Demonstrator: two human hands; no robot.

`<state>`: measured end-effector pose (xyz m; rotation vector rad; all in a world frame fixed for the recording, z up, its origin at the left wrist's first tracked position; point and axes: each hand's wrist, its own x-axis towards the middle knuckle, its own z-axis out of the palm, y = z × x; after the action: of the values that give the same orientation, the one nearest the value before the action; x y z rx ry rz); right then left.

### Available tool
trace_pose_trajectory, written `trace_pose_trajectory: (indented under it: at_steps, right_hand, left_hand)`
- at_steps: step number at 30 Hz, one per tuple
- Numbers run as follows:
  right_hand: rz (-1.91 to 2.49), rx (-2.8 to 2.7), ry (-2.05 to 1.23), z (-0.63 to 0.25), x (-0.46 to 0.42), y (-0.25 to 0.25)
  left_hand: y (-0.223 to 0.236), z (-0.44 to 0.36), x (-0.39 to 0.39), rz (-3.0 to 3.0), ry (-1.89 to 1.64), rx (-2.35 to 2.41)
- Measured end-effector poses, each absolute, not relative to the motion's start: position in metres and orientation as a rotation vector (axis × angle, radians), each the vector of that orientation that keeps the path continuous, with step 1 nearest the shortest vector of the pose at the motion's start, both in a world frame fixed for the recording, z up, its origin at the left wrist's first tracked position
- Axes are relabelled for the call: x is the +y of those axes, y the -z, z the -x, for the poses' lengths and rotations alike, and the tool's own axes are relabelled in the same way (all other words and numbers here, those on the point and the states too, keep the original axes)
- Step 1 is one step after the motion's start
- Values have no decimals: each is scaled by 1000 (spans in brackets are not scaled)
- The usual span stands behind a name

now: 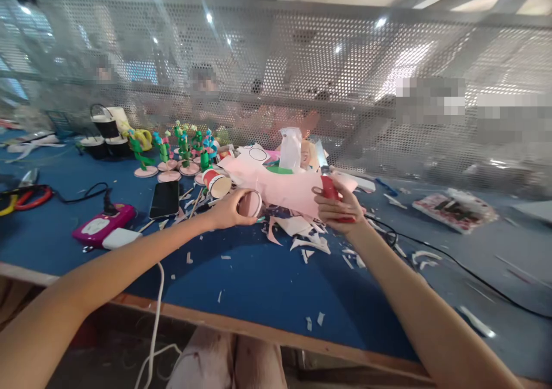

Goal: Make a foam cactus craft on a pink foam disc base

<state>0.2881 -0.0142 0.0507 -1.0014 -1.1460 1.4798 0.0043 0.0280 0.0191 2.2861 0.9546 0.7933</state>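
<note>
L hand [229,209], fingers gripping a cup [250,205], at 12 o'clock above the blue tabletop [259,285]; R hand [342,209], fingers wrapped round a red tool [330,187], at 1. Pink paper [293,190] btwn; tipped cup [219,185], phone [164,199], flowers [183,150] at 11; scraps [302,231] crowd nearby.

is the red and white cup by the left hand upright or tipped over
Tipped over: the cup lies on its side near the left hand, its round tan end facing sideways instead of up.
</note>
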Motion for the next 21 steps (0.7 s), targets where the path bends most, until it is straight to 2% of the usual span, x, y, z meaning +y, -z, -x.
trace_pose_trajectory:
  at_steps: [3, 6, 11, 21]
  right_hand:
    - [1075, -1146, -1487, -291, -10, -50]
    - [1148, -1150, -1327, -281, -6, -40]
    - [1235, -1181, -1026, -256, -6, -22]
    - [1287, -1430, -1176, -212, -32, -12]
  left_hand:
    - [-14, -4, 29, -2264, -1012, 914]
    - [-8, -5, 30, -2089, -1181, 914]
    - [2, -5, 21, -1693, -1198, 816]
    - [6, 4, 0, -1521, -1108, 623]
